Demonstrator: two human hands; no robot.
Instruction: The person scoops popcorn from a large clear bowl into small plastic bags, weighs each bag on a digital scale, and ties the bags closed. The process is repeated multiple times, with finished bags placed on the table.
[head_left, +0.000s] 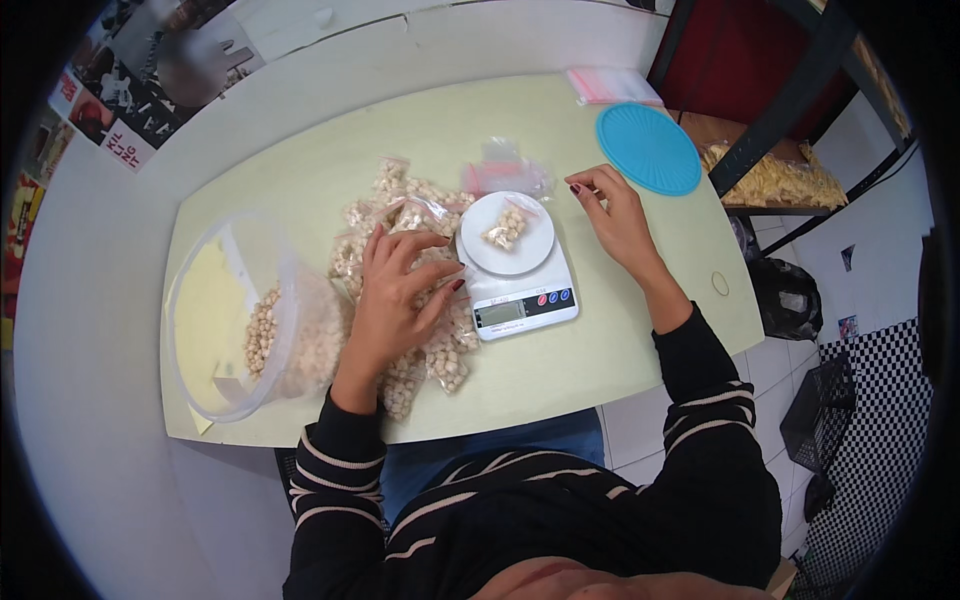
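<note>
A small clear zip bag of pale round pieces (508, 228) lies on the white plate of a digital kitchen scale (526, 309). My left hand (405, 289), fingers spread and curved, is over a pile of similar filled zip bags (448, 367) to the left of the scale; it grips nothing that I can see. To the right of the scale my right hand (611, 214) hovers with thumb and index finger close together, and whether something thin is between them cannot be told. Flat zip bags (506, 177) with pink edges lie just behind the scale.
A large clear plastic tub (285, 345) with loose pale pieces lies tilted at the left. A blue round lid (649, 148) and more flat bags (613, 85) are at the back right. A rubber band (720, 283) sits near the right edge. Bags of yellow food (780, 180) fill a shelf beyond.
</note>
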